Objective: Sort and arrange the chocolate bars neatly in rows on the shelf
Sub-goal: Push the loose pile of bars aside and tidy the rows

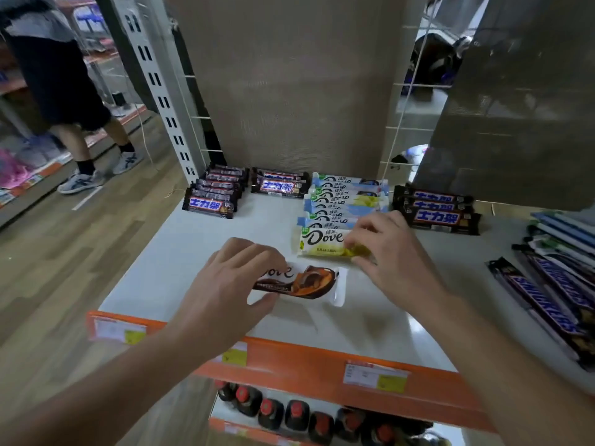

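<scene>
Brown bar (310, 282) — in left hand (231, 280), yellow bar (322, 242) — in right hand (388, 249)

the shelf (180, 252) is white, with an orange front rail (306, 358) that carries price tags (375, 375). a white slotted upright (151, 75) rises at its left rear corner. a beige back panel (289, 75) stands behind, with a wire grid (409, 101) to its right. dark bottles (296, 413) with red caps stand on the level below. a wood-look floor (58, 252) runs down the aisle at left, where a person (64, 91) in dark shorts stands by another rack (19, 201).
</scene>
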A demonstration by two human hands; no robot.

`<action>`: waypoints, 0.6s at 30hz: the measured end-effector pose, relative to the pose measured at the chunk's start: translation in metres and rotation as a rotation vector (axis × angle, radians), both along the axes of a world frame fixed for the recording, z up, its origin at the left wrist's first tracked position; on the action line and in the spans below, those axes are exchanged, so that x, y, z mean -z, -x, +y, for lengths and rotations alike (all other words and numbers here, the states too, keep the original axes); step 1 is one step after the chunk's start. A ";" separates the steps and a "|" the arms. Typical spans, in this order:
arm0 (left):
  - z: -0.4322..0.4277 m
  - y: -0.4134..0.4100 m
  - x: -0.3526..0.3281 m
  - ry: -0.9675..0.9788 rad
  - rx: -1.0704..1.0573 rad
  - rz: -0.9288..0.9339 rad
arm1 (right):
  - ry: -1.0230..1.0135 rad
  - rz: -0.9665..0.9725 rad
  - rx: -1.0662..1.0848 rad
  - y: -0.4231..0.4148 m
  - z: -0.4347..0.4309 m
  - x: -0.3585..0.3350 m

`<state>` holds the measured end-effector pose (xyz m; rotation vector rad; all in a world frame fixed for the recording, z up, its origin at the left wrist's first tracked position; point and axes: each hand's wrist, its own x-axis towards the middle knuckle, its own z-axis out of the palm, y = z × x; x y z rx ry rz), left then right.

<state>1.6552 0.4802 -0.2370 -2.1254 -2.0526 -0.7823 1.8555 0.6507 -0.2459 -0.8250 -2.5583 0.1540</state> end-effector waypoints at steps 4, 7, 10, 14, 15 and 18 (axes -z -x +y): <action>0.012 -0.004 0.005 -0.004 0.015 -0.020 | 0.033 -0.010 -0.008 0.002 0.005 0.006; 0.021 -0.008 0.010 0.000 0.021 -0.021 | 0.030 0.003 -0.020 -0.001 0.011 0.009; 0.031 -0.011 0.015 0.012 0.019 -0.020 | 0.027 -0.007 -0.033 -0.003 0.013 0.010; 0.047 -0.018 0.019 0.001 0.010 -0.027 | 0.088 0.019 -0.030 -0.006 0.016 0.010; 0.050 -0.020 0.019 0.000 0.004 -0.026 | 0.100 0.071 -0.014 -0.008 0.016 0.009; 0.061 -0.024 0.020 -0.006 -0.014 -0.001 | 0.124 0.248 0.030 -0.018 0.014 0.002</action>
